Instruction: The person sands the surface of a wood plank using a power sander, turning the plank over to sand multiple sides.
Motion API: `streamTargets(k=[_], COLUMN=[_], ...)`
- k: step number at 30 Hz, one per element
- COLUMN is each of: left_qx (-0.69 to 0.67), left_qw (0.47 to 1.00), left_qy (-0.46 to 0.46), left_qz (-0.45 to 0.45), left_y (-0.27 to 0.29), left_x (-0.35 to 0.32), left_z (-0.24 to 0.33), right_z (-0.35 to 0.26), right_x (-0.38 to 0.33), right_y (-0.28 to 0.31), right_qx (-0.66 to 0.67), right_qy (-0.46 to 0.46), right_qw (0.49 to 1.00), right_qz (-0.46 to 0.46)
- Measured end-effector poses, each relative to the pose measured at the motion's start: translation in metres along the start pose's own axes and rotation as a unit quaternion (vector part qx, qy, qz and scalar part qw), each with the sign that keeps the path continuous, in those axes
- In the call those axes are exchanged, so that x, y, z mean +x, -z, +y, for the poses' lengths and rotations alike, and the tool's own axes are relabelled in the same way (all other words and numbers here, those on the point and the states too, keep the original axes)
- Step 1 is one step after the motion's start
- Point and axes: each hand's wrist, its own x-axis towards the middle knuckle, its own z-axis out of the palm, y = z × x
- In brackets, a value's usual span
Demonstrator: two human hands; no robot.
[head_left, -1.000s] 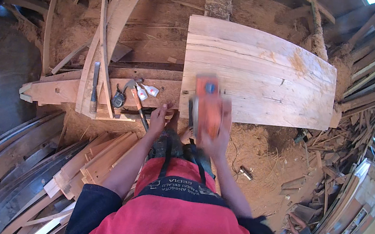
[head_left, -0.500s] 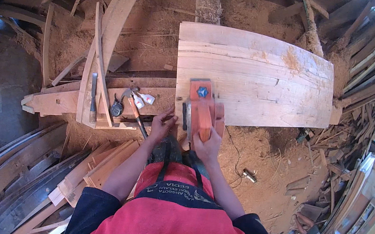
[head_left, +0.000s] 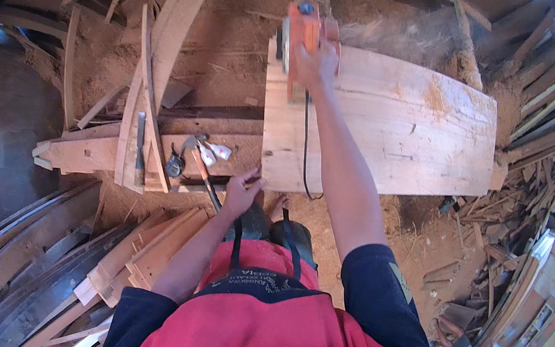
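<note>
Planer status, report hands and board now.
Right hand gripping orange planer at board's far end. Left hand braced on board's near corner. Power cord trails across board; shavings flying.

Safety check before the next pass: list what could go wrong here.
The black cord trails across the plank under the outstretched right arm, so it might snag. The orange power planer sits at the plank's far edge under the right hand, perhaps tipping off. The left hand steadies only the near corner; the plank may shift.
</note>
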Motion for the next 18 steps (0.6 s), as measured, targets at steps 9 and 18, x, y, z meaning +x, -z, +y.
streamTargets(k=[9,18], left_qx=[-0.109,-0.026], left_qw=[0.992,0.999], left_qy=[-0.015,-0.017], left_qz=[0.069,0.006], left_y=[0.023,0.007], left_x=[0.05,0.071], left_z=[0.014,0.068], right_z=[0.038,0.048], right_x=[-0.233,-0.378], right_y=[0.14,0.202], right_qx=[0.105,0.126], right_qy=[0.02,-0.244], right_qw=[0.991,0.953], right_qz=[-0.075,-0.127])
